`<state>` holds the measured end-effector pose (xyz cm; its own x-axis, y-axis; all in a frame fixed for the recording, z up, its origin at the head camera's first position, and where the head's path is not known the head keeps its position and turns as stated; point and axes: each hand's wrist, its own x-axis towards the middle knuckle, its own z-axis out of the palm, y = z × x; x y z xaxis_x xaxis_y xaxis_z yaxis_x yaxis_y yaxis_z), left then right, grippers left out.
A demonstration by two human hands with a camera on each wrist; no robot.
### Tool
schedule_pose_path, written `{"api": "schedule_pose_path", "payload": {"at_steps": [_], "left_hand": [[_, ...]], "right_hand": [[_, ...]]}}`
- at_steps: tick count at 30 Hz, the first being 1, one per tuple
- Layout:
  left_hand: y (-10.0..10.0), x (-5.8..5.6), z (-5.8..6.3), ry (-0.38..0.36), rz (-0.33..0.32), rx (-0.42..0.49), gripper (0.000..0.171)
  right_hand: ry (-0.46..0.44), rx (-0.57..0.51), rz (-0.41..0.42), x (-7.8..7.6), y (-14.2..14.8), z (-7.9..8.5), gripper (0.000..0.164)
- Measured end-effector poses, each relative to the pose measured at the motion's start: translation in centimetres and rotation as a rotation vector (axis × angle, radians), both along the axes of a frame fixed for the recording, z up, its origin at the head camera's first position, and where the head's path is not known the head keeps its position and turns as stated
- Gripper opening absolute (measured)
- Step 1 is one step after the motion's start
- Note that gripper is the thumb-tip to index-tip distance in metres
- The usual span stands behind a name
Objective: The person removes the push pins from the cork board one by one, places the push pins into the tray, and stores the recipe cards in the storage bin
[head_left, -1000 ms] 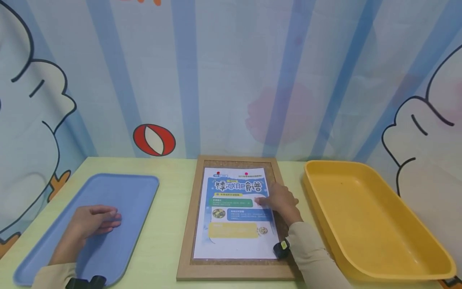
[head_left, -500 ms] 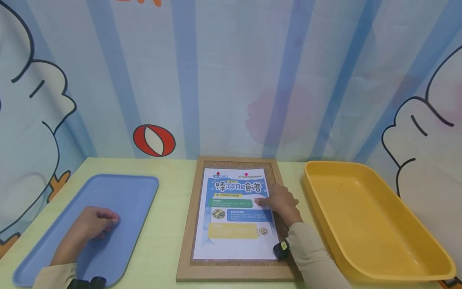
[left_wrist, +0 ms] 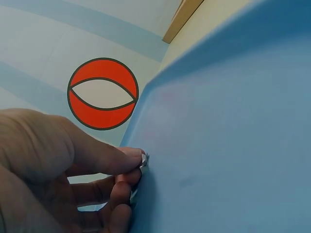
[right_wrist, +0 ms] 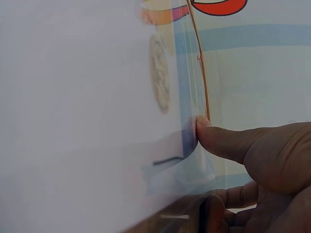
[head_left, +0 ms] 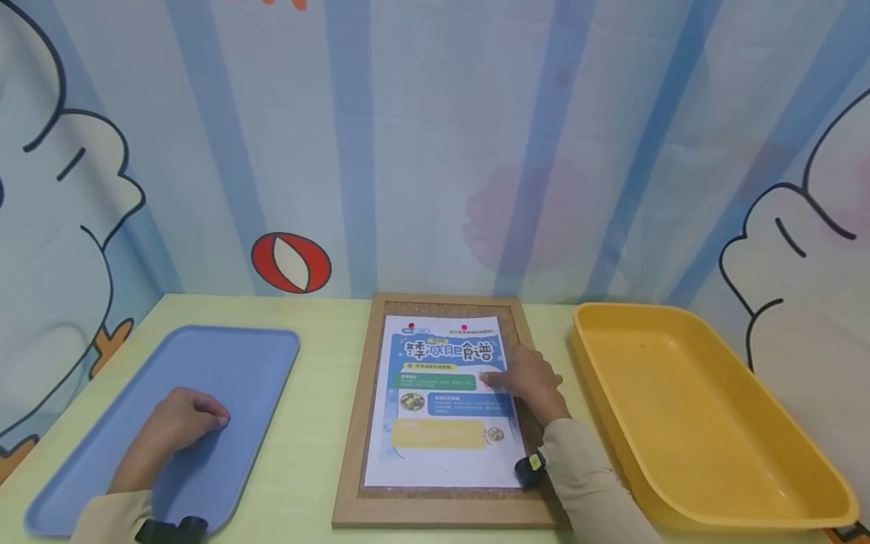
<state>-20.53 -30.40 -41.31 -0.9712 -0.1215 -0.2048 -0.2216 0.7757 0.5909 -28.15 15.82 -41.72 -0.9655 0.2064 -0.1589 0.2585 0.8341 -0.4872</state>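
A printed poster sheet (head_left: 445, 472) lies on a wood-framed corkboard (head_left: 448, 514), with a red pin (head_left: 411, 326) and a pink pin (head_left: 464, 327) near its top edge. My right hand (head_left: 533, 378) holds the board at its right side. Its thumb (right_wrist: 226, 141) presses on the sheet near the edge; the other fingers curl beside the frame, partly hidden. Above the blue tray (head_left: 231, 340), my left hand (head_left: 180, 423) pinches a small shiny silvery thing (left_wrist: 144, 160) between thumb and fingers. Most of that thing is hidden, so its kind is unclear.
A deep yellow tray (head_left: 680, 393) stands to the right of the board. The pale yellow table (head_left: 319, 363) shows between the blue tray and the board. Behind everything hangs a striped cartoon backdrop (head_left: 435, 151).
My left hand's fingers have drawn together and tilted downward over the blue tray, the hand shifting slightly right. The right hand and the board have stayed in place.
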Motion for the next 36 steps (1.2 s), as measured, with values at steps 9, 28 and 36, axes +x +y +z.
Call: {"api": "schedule_pose_path", "payload": {"at_steps": [9,28,36], "left_hand": [[0.00,-0.05,0.12,-0.002,0.005,-0.014,0.011],[-0.44,-0.05,0.69,-0.039,0.014,0.053,0.026],[-0.64,0.14,0.88,-0.038,0.004,0.060,0.034]], "right_hand": [[0.001,-0.007,0.006,0.03,0.15,0.05,0.069],[-0.010,-0.010,0.008,-0.09,-0.04,0.26,0.078],[-0.016,-0.009,0.014,0.25,0.12,0.23,0.084]]}}
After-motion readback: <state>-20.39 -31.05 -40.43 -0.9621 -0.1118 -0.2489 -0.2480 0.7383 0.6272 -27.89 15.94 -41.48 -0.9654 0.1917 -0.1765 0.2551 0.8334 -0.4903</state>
